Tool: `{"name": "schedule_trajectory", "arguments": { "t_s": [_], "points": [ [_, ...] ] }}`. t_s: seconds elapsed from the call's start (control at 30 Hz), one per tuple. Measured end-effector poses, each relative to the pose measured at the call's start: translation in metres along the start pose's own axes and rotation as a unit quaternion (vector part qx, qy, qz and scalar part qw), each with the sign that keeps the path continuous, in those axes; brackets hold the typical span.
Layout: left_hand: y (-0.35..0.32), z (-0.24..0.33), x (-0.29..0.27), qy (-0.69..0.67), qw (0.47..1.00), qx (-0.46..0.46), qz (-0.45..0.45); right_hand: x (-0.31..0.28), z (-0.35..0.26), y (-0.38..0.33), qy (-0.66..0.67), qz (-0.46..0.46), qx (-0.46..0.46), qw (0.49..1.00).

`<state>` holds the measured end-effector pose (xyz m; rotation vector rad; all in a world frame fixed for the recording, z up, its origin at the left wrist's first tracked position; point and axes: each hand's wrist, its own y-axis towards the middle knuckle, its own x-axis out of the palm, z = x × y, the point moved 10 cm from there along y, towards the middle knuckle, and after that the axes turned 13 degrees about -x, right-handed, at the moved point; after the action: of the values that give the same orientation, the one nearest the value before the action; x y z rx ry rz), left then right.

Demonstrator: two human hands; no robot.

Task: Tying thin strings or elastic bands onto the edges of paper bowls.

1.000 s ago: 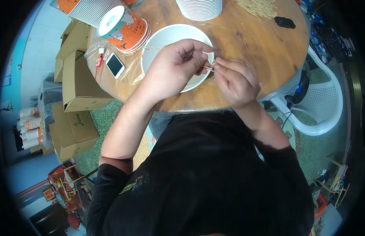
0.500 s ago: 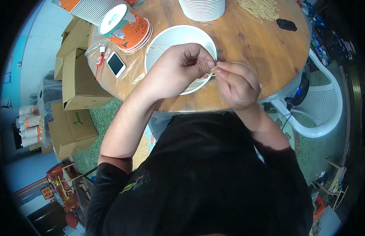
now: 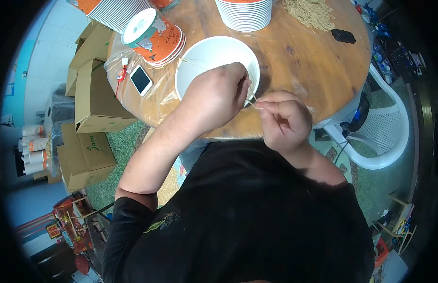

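Note:
A thin beige cord (image 3: 251,99) runs between my two hands. My left hand (image 3: 214,94) is closed on it with the fingers bent inward and mostly hidden behind the back of the hand. Thumb and forefinger of my right hand (image 3: 289,117) pinch the cord a little lower and to the right. Just beyond my hands is a white round paper bucket (image 3: 200,49), its mouth facing up. A bit of cord also shows at the left of its rim. My left hand overlaps the bucket's near side.
Stacked orange printed buckets (image 3: 157,40) stand at the table's left, beside a white phone (image 3: 140,80). Another bucket stack (image 3: 244,16) is at the back, near a pile of beige cords (image 3: 309,13) and a black item (image 3: 343,36). A white plastic chair (image 3: 381,127) stands right; cardboard boxes (image 3: 103,94) left.
Both hands have come slightly nearer to me and a little apart, so a short stretch of cord now shows between them. My left hand has turned, hiding its fingertips.

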<state>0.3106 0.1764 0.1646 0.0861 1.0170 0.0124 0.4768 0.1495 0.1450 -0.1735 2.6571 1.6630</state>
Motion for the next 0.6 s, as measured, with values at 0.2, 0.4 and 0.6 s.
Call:
{"name": "schedule_trajectory", "arguments": {
  "t_s": [0.2,0.4,0.6],
  "points": [
    [-0.006,-0.006,-0.008,-0.062,0.998,-0.019,-0.002,0.011,0.027,-0.017,0.221,0.094,0.173,0.955],
    [-0.038,0.018,-0.023,-0.084,0.99,0.101,-0.06,0.006,0.041,-0.006,0.282,0.118,0.208,0.929],
    [-0.033,-0.031,-0.031,-0.289,0.956,-0.039,-0.026,-0.011,0.043,0.006,0.101,0.019,0.075,0.992]
  ]
}}
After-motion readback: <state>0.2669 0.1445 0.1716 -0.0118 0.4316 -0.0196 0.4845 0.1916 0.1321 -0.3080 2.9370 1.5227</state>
